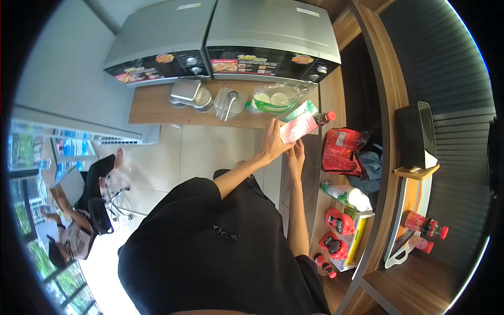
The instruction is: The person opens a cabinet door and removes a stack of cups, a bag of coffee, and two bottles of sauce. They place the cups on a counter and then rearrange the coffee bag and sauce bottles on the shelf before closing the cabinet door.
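Note:
My left hand (272,143) is closed on the left end of a pink and white packet (299,127). Just below the packet's lower edge is my right hand (296,153), its fingers bent up against the packet; what they grip is hard to make out. A dark bottle with a red cap (329,116) sticks out past the packet's right end, its lower part hidden. Behind the packet shows a green and white piece (304,110). A clear plastic bag with green and white contents (278,98) lies on the wooden counter (149,107) beyond my hands.
Two microwaves (157,60) stand behind metal containers (191,94) and a clear tray with a ladle (230,102). Right-hand shelves hold a red bag (342,152), red bottles (340,221) and a black box (415,134). Another person (79,236) sits at far left.

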Demonstrator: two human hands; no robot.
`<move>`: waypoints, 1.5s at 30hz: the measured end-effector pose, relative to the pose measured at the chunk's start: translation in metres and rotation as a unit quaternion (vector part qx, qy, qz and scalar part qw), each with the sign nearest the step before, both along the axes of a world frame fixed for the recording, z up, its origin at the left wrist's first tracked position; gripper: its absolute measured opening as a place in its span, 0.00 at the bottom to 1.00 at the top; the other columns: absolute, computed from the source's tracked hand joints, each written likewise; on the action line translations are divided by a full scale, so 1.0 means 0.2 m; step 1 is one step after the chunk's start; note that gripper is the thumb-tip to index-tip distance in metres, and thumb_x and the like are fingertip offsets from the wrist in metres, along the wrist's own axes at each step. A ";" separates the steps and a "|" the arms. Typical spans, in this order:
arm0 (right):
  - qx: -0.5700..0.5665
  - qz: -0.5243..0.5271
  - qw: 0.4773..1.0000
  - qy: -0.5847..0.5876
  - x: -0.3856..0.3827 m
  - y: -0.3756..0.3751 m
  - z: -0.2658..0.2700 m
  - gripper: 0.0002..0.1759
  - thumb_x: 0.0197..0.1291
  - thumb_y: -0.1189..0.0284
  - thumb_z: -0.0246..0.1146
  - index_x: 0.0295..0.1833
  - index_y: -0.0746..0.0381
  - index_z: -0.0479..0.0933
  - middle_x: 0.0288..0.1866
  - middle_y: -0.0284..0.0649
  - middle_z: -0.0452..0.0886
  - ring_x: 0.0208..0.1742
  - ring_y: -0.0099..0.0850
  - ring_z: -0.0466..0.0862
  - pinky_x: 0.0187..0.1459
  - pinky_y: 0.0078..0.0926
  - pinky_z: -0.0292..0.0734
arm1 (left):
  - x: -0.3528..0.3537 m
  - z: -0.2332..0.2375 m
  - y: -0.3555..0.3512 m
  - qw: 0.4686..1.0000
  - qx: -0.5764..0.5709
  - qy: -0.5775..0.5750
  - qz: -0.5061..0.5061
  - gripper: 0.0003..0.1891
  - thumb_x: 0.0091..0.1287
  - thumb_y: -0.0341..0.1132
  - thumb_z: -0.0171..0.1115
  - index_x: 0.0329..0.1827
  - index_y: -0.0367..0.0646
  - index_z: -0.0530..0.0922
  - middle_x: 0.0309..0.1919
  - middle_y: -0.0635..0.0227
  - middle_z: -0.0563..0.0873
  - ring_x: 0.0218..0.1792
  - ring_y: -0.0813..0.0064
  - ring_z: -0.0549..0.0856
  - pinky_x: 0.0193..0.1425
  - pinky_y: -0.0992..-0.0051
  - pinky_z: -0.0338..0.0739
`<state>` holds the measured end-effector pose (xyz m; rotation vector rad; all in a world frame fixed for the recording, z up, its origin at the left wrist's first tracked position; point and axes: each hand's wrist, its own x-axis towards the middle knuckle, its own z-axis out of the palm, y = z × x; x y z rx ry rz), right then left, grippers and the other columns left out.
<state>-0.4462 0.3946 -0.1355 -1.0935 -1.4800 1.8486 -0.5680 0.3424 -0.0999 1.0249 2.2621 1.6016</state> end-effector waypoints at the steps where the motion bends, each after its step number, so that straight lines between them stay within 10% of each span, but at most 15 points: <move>1: -0.003 -0.005 1.000 0.013 -0.03 0.03 0.00 0.29 0.78 0.71 0.55 0.80 0.61 0.60 0.75 0.47 0.70 0.73 0.37 0.73 0.69 0.37 0.72 | -0.02 -0.03 0.08 1.000 0.007 0.004 0.006 0.35 0.44 0.39 0.84 0.54 0.40 0.73 0.48 0.57 0.76 0.54 0.51 0.78 0.56 0.54 0.74; 11: -0.011 -0.015 1.000 -0.012 -0.01 0.24 -0.01 0.31 0.75 0.73 0.59 0.80 0.62 0.60 0.74 0.50 0.72 0.74 0.36 0.73 0.71 0.34 0.69 | -0.07 -0.16 0.28 0.998 0.024 0.040 -0.052 0.49 0.50 0.35 0.82 0.73 0.37 0.59 0.66 0.47 0.63 0.66 0.45 0.67 0.73 0.54 0.65; 19: -0.162 -0.098 0.975 -0.112 0.76 -0.28 -0.52 0.22 0.69 0.68 0.65 0.65 0.61 0.75 0.58 0.41 0.87 0.59 0.31 0.85 0.57 0.29 0.77 | 0.09 -0.38 -0.20 0.975 -0.087 0.043 -0.199 0.27 0.54 0.31 0.76 0.53 0.40 0.69 0.42 0.61 0.77 0.50 0.54 0.75 0.54 0.57 0.72; 23: -0.239 -0.222 0.941 -0.091 1.10 -0.69 -0.61 0.20 0.70 0.69 0.64 0.65 0.59 0.75 0.57 0.41 0.86 0.58 0.34 0.85 0.56 0.33 0.79 | 0.21 -0.51 -0.32 0.797 -0.320 -0.094 -0.503 0.20 0.64 0.43 0.70 0.53 0.44 0.75 0.45 0.62 0.85 0.52 0.53 0.81 0.57 0.58 0.76; 27: -0.032 -0.443 0.892 -0.088 1.23 -0.94 -0.50 0.13 0.71 0.71 0.62 0.59 0.59 0.78 0.51 0.40 0.87 0.49 0.27 0.86 0.48 0.26 0.79 | 0.50 -0.56 -0.36 0.702 -0.238 0.138 -0.657 0.22 0.65 0.40 0.69 0.59 0.43 0.75 0.51 0.60 0.85 0.57 0.55 0.80 0.60 0.57 0.76; 30: 0.098 -0.515 0.846 -0.100 1.26 -0.97 -0.11 0.10 0.72 0.78 0.59 0.56 0.62 0.77 0.49 0.40 0.85 0.44 0.26 0.85 0.46 0.25 0.79 | 0.82 -0.19 -0.28 0.597 -0.105 0.228 -0.762 0.23 0.61 0.32 0.67 0.61 0.52 0.80 0.54 0.68 0.85 0.57 0.61 0.80 0.62 0.60 0.75; 36: 0.398 -0.532 0.686 -0.296 1.62 -1.16 0.45 0.12 0.66 0.82 0.61 0.54 0.64 0.76 0.44 0.46 0.81 0.44 0.41 0.83 0.48 0.34 0.78 | 1.62 0.49 -0.38 0.564 0.290 0.173 -0.754 0.23 0.50 0.25 0.67 0.53 0.50 0.84 0.50 0.69 0.83 0.53 0.60 0.79 0.61 0.59 0.73; 42: 0.534 -0.530 0.492 -0.438 2.29 -1.18 1.14 0.12 0.68 0.84 0.58 0.54 0.66 0.74 0.48 0.49 0.80 0.49 0.48 0.80 0.53 0.42 0.75 | 2.34 0.96 -0.47 0.644 0.314 0.201 -0.668 0.24 0.54 0.23 0.64 0.58 0.39 0.79 0.57 0.57 0.80 0.60 0.52 0.76 0.66 0.55 0.70; 45: 0.413 -0.477 0.615 -0.473 2.53 -1.12 1.49 0.19 0.68 0.84 0.55 0.63 0.64 0.72 0.56 0.50 0.76 0.53 0.48 0.80 0.53 0.43 0.74 | 2.69 1.14 -0.39 0.666 0.295 0.310 -0.611 0.29 0.55 0.25 0.64 0.64 0.34 0.72 0.63 0.50 0.75 0.65 0.51 0.73 0.71 0.54 0.66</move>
